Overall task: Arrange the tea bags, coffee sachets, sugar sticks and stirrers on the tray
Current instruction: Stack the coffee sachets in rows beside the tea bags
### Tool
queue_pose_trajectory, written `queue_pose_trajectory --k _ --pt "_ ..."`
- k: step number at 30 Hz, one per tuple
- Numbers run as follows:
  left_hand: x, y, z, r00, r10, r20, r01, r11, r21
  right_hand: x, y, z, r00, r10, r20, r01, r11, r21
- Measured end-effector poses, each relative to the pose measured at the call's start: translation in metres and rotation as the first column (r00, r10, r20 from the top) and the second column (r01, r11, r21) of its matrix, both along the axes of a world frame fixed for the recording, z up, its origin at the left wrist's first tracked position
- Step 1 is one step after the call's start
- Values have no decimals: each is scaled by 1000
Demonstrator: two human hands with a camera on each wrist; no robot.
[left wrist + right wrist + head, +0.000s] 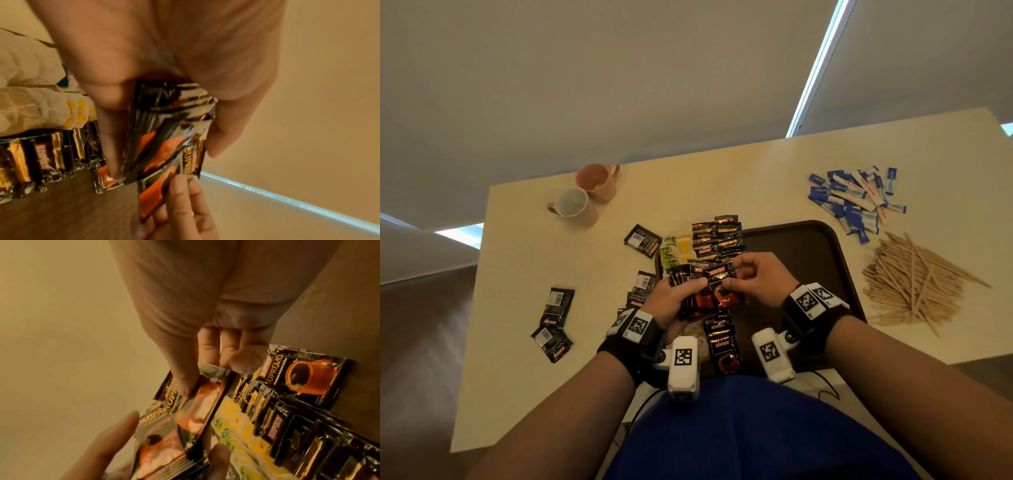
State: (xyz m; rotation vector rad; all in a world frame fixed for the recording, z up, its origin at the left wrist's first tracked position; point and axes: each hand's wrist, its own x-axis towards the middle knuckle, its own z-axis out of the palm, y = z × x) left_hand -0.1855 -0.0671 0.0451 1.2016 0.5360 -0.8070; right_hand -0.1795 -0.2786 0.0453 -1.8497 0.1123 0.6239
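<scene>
My left hand (681, 294) grips a fanned stack of black and orange coffee sachets (705, 287) above the left side of the dark brown tray (808, 240). My right hand (746, 277) pinches the top sachet (197, 405) of that stack between thumb and fingers. The left wrist view shows the stack (164, 138) held between the left thumb and fingers. A row of coffee sachets (717, 240) lies along the tray's left part, with yellow and green tea bags (676, 251) beside it. More sachets (720, 342) lie at the tray's near edge.
Loose coffee sachets (556, 323) lie on the pale table (517, 377) left of the tray. Blue and white sugar sticks (856, 200) and a heap of wooden stirrers (914, 284) lie to the right. Two pink mugs (585, 193) stand at the far left.
</scene>
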Motion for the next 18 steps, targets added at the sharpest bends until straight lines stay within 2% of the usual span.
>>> queue_pose_trajectory --k 2,5,8,10,14,18 --pt "1 1 -1 1000 13 -18 -13 1000 -10 1 -2 -3 999 -30 -26 30 1000 -4" --pt "3 2 -1 999 19 36 -25 986 164 4 -8 -6 998 -49 -48 50 999 15" --pt "5 5 0 998 46 52 -57 973 222 6 -18 -12 992 -78 -97 81 996 22" --pt "6 7 -1 996 66 53 -76 973 218 7 -26 -22 985 -118 -123 113 993 -43" --pt "8 10 -1 993 108 55 -117 972 205 2 -42 -54 974 -192 -122 144 935 -323" --pt "9 9 -2 990 127 63 -137 970 199 -4 -49 -73 956 -204 -213 116 924 -365"
